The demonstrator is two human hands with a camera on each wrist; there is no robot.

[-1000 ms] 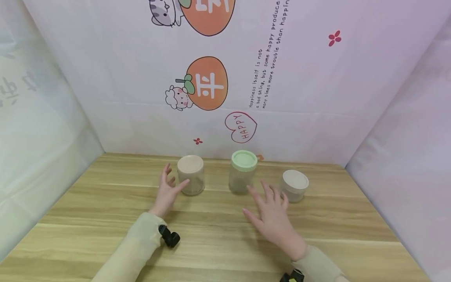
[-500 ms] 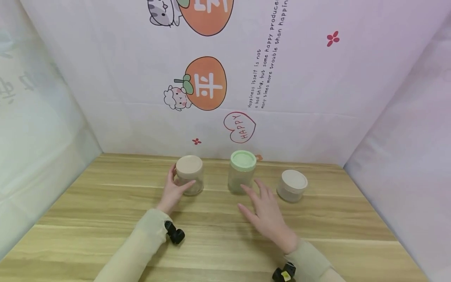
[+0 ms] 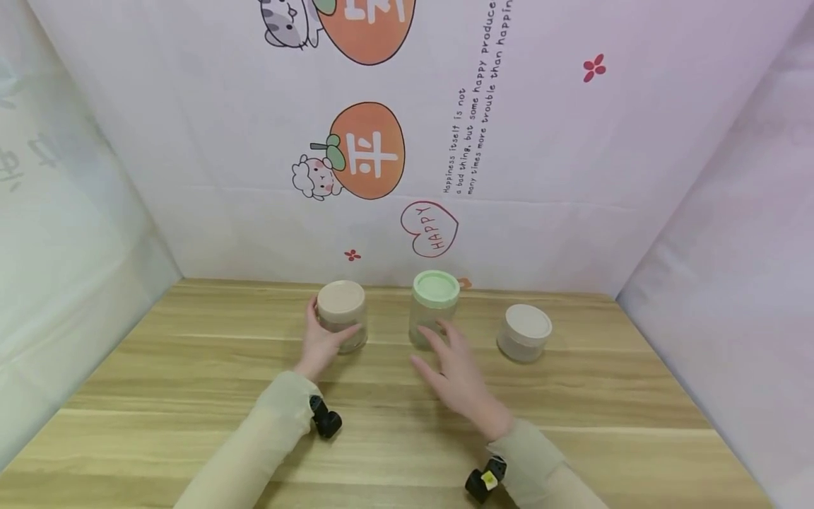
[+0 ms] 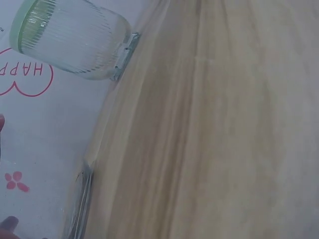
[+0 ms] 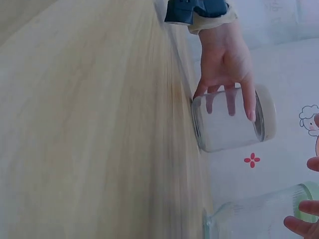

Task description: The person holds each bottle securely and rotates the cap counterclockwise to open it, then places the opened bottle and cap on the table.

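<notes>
My left hand (image 3: 321,344) grips a clear jar with a beige lid (image 3: 342,298), which stands upright on the table. In the right wrist view its fingers and thumb curl around the clear wall of this jar (image 5: 224,130). Just right of it stands a taller, ribbed clear jar with a green lid (image 3: 435,288), seen also as a green-lidded jar (image 4: 75,42) in the left wrist view. My right hand (image 3: 459,378) reaches in front of it, fingers spread and slightly bent, fingertips overlapping the jar's lower wall in the head view.
A short jar with a white lid (image 3: 525,331) stands farther right, beyond my right hand. The wooden table (image 3: 388,452) ends at a printed white cloth (image 3: 540,240) hanging behind the jars. White cloth walls (image 3: 70,233) close in both sides.
My left hand has moved right and taken hold of the beige-lidded jar. The right hand has shifted left, from near the white-lidded jar to the front of the green-lidded one.
</notes>
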